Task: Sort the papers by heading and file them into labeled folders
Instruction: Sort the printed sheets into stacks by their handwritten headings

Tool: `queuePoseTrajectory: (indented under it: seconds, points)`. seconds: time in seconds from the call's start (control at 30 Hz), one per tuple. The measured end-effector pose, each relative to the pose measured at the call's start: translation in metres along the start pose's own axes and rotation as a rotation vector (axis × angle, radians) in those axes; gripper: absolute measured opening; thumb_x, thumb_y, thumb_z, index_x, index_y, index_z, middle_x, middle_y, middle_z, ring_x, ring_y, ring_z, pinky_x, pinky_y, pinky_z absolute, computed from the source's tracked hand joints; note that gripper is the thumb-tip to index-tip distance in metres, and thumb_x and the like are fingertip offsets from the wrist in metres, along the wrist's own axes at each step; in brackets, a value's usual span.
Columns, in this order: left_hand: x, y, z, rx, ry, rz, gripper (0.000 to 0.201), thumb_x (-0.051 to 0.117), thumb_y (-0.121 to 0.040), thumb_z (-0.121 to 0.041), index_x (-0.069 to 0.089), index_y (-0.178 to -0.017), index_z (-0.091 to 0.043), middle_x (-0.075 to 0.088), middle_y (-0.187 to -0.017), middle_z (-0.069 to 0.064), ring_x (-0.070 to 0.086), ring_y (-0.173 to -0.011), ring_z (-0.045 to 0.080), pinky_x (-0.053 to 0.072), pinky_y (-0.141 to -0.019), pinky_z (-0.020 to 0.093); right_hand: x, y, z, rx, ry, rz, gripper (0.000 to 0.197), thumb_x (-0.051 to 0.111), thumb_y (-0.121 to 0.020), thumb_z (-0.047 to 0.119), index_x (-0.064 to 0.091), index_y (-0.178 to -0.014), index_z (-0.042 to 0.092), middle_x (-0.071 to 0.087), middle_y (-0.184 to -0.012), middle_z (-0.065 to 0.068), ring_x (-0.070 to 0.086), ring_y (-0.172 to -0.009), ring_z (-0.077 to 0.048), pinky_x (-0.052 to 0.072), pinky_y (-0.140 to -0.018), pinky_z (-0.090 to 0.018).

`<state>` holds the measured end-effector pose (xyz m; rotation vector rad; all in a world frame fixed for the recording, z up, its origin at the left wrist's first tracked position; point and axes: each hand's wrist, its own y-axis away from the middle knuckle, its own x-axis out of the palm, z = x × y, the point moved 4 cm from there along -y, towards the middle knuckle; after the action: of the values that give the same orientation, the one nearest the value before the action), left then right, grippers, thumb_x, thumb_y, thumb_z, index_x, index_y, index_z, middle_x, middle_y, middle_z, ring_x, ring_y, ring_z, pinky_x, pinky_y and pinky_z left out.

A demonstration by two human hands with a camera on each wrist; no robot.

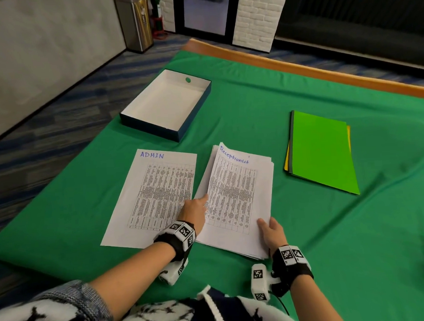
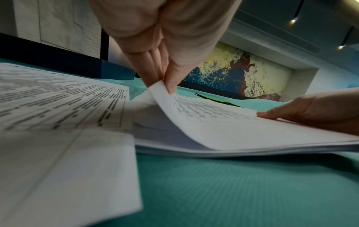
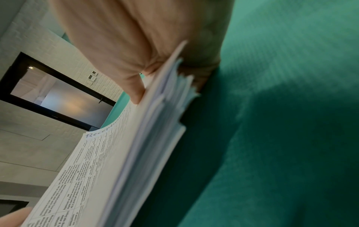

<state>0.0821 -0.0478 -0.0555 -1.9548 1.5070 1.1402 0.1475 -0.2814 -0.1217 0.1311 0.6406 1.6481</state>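
A stack of printed papers (image 1: pixel 243 207) lies in the middle of the green cloth, its top sheet (image 2: pixel 213 121) headed "Receptionist". My left hand (image 1: pixel 196 207) pinches the left edge of that top sheet between thumb and fingers (image 2: pixel 155 73) and lifts it into a curl. My right hand (image 1: pixel 270 231) holds the stack's near right corner, thumb (image 3: pixel 134 90) on top and fingers beneath. One sheet headed "ADMIN" (image 1: pixel 154 195) lies flat to the left. Coloured folders (image 1: pixel 321 152), a green one on top, lie to the right.
An open box (image 1: pixel 166 106), white inside with dark blue walls, sits at the back left of the green cloth (image 1: pixel 252 109). The table's wooden edge (image 1: pixel 299 67) runs along the far side. A metal bin (image 1: pixel 134 19) stands on the carpet beyond.
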Motion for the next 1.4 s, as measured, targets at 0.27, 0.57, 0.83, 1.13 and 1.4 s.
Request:
queuePoseTrajectory:
  seconds: [0.27, 0.57, 0.83, 1.13, 1.4]
  points:
    - [0.001, 0.005, -0.004, 0.108, -0.058, -0.023, 0.052, 0.056, -0.090, -0.012, 0.040, -0.139, -0.019, 0.031, -0.149, -0.002, 0.042, -0.129, 0.017, 0.046, -0.099, 0.028, 0.001, 0.001, 0.001, 0.002, -0.007, -0.001, 0.018, 0.051, -0.094, 0.016, 0.056, -0.109, 0.007, 0.063, -0.117, -0.016, 0.062, -0.102, -0.031, 0.047, -0.096, -0.049]
    - [-0.006, -0.004, 0.012, -0.165, 0.303, -0.057, 0.026, 0.070, -0.081, -0.012, 0.066, -0.105, -0.004, 0.070, -0.098, 0.012, 0.065, -0.090, 0.020, 0.046, -0.093, 0.023, -0.002, 0.010, 0.008, 0.004, -0.018, -0.044, 0.035, 0.067, -0.085, 0.022, 0.051, -0.112, 0.005, 0.064, -0.105, -0.009, 0.064, -0.091, -0.026, 0.053, -0.082, -0.038]
    - [-0.010, 0.001, 0.032, -0.395, 0.440, -0.033, 0.030, 0.082, -0.068, -0.022, 0.071, -0.094, -0.009, 0.072, -0.096, 0.004, 0.063, -0.081, 0.012, 0.051, -0.080, 0.021, -0.010, 0.012, 0.008, 0.004, -0.037, -0.198, 0.026, 0.071, -0.081, 0.018, 0.046, -0.079, 0.009, 0.064, -0.084, -0.018, 0.058, -0.063, -0.023, 0.052, -0.059, -0.033]
    - [-0.007, -0.002, 0.031, -0.451, 0.576, -0.029, 0.020, 0.082, -0.069, -0.026, 0.073, -0.083, -0.016, 0.071, -0.076, -0.001, 0.069, -0.073, 0.016, 0.059, -0.072, 0.035, -0.012, 0.009, 0.003, 0.062, -0.150, -0.147, 0.033, 0.058, -0.091, 0.013, 0.056, -0.116, -0.009, 0.064, -0.110, -0.019, 0.062, -0.090, -0.028, 0.053, -0.076, -0.031]
    - [0.002, -0.002, 0.036, -0.478, 0.577, 0.142, 0.030, 0.073, -0.077, -0.008, 0.067, -0.106, -0.002, 0.069, -0.100, 0.015, 0.066, -0.079, 0.024, 0.058, -0.070, 0.030, -0.011, 0.010, 0.006, 0.036, -0.105, -0.169, 0.028, 0.053, -0.094, 0.015, 0.060, -0.111, -0.006, 0.065, -0.106, -0.018, 0.063, -0.091, -0.028, 0.050, -0.091, -0.041]
